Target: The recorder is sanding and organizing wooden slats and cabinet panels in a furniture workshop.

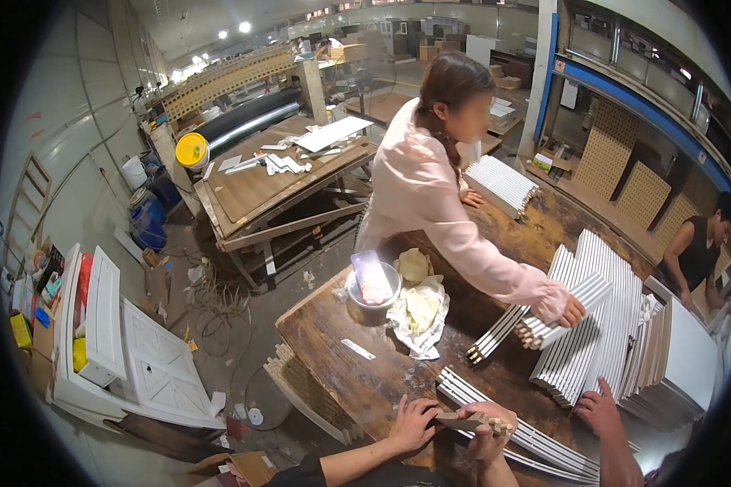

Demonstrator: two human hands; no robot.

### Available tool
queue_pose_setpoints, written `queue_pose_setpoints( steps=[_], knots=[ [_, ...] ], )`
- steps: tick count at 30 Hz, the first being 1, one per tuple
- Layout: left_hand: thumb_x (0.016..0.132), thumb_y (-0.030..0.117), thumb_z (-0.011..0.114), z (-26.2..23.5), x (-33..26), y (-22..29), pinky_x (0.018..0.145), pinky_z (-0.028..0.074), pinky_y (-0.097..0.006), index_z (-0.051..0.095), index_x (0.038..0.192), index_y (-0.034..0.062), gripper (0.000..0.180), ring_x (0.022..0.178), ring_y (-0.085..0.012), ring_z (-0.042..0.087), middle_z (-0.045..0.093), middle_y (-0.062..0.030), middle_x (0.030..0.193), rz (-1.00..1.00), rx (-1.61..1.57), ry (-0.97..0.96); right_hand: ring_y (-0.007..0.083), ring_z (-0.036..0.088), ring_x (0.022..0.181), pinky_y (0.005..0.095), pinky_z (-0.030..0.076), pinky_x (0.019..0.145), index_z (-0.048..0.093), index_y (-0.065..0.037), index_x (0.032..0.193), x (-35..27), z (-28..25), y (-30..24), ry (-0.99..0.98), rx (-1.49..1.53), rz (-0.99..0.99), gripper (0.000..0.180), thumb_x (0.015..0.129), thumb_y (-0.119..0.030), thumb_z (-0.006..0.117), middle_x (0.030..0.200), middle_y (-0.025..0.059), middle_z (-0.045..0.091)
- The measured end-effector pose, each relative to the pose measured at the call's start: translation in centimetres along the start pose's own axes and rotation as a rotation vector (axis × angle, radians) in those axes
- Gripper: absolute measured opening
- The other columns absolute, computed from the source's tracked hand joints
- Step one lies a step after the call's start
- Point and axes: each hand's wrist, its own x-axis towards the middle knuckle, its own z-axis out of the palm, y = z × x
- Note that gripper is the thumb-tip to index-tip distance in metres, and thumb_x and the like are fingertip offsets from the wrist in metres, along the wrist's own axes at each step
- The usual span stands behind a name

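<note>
Near the table's front edge, my left hand (pixel 413 424) is closed with its fingertips on one end of a flat grey-brown piece (pixel 458 421), whose kind I cannot make out. My right hand (pixel 489 442), palm up, is wrapped round a small bundle of strips (pixel 495 421) with bare-wood ends, up against that piece. Long white strips (pixel 536 442) lie beside and partly behind my right hand. Across the table a person in a pale pink top (pixel 443 170) grips a bundle of white strips (pixel 581 302) by its top. Another person's hand (pixel 600 408) touches the strip stack on the right.
A large stack of white strips (pixel 593 268) and upright white panels (pixel 682 349) fill the table's right side. A metal bucket (pixel 374 296) with a phone on it and crumpled cloth (pixel 418 312) stand left of centre. White door-like panels (pixel 158 349) lean at far left.
</note>
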Motion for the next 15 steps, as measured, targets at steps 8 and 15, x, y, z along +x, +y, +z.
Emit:
queue_pose_setpoints(
  steps=[8,15],
  knots=[
    [0.077,0.027,0.088,-4.2,4.5,5.7,0.090,0.053,-0.043,0.060,0.123,0.0079,0.057,0.102,-0.0360,0.066,0.067,-0.0132,0.112,0.214,-0.709,0.242,0.0241,0.070,0.065,0.0327,0.056,0.061,0.070,0.008,0.082,0.9,0.5,0.2,0.008,0.016,-0.003,0.075,0.096,-0.065,0.058,0.071,0.0149,0.069],
    [0.083,0.027,0.081,3.6,3.5,2.7,0.074,0.051,-0.042,0.058,0.106,0.0076,0.038,0.082,-0.0348,0.062,0.061,-0.0129,0.091,0.217,-0.822,0.279,0.0251,0.070,0.066,0.0323,0.057,0.062,0.071,0.007,0.087,-0.4,0.2,1.7,0.010,0.023,0.032,0.071,0.096,-0.062,0.059,0.074,0.0152,0.070]
  ],
)
